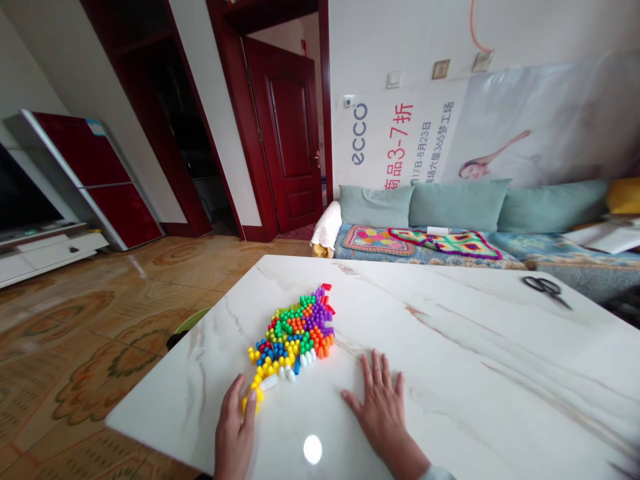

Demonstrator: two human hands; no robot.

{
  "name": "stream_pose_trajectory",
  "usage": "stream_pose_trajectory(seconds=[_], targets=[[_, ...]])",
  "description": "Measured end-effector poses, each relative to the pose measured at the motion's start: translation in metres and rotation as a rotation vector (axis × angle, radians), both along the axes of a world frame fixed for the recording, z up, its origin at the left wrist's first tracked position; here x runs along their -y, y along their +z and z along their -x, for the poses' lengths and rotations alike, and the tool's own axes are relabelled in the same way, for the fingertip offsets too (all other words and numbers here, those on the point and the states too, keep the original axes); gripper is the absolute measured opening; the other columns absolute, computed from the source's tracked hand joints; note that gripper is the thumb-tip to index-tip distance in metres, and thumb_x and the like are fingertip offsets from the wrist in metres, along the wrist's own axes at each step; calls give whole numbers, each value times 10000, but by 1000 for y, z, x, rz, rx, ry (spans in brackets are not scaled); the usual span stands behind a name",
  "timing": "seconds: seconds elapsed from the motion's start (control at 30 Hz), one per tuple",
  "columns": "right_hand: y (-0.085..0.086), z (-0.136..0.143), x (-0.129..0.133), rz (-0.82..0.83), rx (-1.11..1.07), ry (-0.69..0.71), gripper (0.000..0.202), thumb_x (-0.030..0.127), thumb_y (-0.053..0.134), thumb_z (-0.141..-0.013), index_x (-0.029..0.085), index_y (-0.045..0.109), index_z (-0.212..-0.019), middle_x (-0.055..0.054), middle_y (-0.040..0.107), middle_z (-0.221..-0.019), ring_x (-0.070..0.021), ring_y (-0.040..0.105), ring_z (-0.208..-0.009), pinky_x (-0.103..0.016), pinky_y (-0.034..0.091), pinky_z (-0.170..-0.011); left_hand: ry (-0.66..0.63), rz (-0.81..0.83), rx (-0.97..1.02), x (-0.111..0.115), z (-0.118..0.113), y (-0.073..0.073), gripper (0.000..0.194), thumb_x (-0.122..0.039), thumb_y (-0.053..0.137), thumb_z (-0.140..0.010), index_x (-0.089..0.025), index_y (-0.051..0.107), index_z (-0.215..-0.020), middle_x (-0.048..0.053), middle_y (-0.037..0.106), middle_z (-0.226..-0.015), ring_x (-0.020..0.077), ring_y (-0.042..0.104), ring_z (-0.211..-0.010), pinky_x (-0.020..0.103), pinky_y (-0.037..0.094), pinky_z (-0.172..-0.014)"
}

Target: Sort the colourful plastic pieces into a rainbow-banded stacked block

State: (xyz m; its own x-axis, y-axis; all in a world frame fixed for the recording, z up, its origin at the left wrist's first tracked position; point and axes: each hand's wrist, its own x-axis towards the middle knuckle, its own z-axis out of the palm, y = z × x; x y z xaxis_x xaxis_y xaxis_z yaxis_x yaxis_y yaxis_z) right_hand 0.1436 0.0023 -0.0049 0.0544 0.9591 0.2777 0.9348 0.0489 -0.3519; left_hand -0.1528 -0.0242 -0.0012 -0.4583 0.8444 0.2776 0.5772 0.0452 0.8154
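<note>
A cluster of small plastic pieces with rounded knobs (295, 327) spreads over the white marble-patterned table (450, 373), in purple, green, orange, blue, red, white and yellow. At the cluster's near end, my left hand (235, 427) rests beside a few yellow pieces (253, 399). Its thumb and forefinger are a little apart, the thumb at the yellow pieces; whether it touches them I cannot tell. My right hand (381, 407) lies palm down on the tabletop, fingers spread, to the right of the cluster and apart from it. White pieces (307, 357) lie along the cluster's near right edge.
Black scissors (546, 288) lie near the table's far right corner. Behind the table stands a sofa (530, 250) with green cushions (457, 203) and crocheted mats (380, 240). A dark red door (287, 133) stands ajar, and a red fridge (95, 173) is at the left.
</note>
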Motion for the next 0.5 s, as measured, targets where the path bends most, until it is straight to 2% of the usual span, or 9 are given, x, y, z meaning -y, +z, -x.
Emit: stream_pose_trajectory(seconds=[0.07,0.1,0.17,0.23,0.3,0.37,0.43,0.5], targets=[[5,17,-23,12,-46,-60,1017,816,422,-742,62,404,-1424,-242,263,-1516,-485,99,-1406,-735,57,-1057,3,21,15,1,-2,-1,612,-594,413,-854,-190,470,-1309,119,483,-1390,300,432,-1309,446,379,-1089],[7,26,-34,27,-73,-48,1056,821,432,-731,35,373,-1434,-258,234,-1521,-495,56,-1405,-735,52,-1055,4,32,33,0,-2,-1,614,-594,412,-858,-192,462,-1320,116,469,-1405,299,417,-1321,454,367,-1097],[10,39,-53,46,-109,15,1077,807,449,-735,28,305,-1464,-254,156,-1545,-486,6,-1409,-713,47,-1072,-4,52,99,-6,-2,2,613,-591,411,-872,-206,439,-1348,102,436,-1439,292,382,-1349,461,342,-1115],[14,44,-71,45,-153,126,1027,764,434,-784,61,215,-1501,-227,66,-1567,-431,14,-1429,-664,58,-1104,-2,43,190,-22,2,7,611,-586,410,-886,-223,416,-1378,82,409,-1466,281,357,-1368,443,335,-1123],[18,43,-90,36,-231,239,934,702,390,-852,114,116,-1524,-196,23,-1579,-347,48,-1451,-605,89,-1132,8,-11,263,-49,11,14,608,-576,398,-902,-232,396,-1403,69,384,-1490,266,343,-1380,411,333,-1128],[21,43,-107,43,-327,296,848,645,350,-901,152,64,-1529,-171,78,-1584,-284,83,-1458,-563,112,-1146,-15,-70,280,-84,24,19,598,-556,356,-924,-228,371,-1423,71,370,-1502,246,332,-1388,399,299,-1144],[23,48,-124,72,-398,262,800,631,323,-916,163,101,-1526,-149,199,-1567,-280,117,-1455,-558,100,-1150,-59,2,250,-121,37,21,578,-524,281,-945,-204,386,-1414,102,466,-1433,244,349,-1379,447,234,-1160],[24,59,-136,98,-422,181,803,662,315,-901,155,190,-1511,-137,300,-1532,-318,142,-1446,-588,67,-1142,-76,128,131,-153,44,22,533,-484,258,-952,-201,482,-1345,107,600,-1292,260,342,-1382,522,110,-1167]])
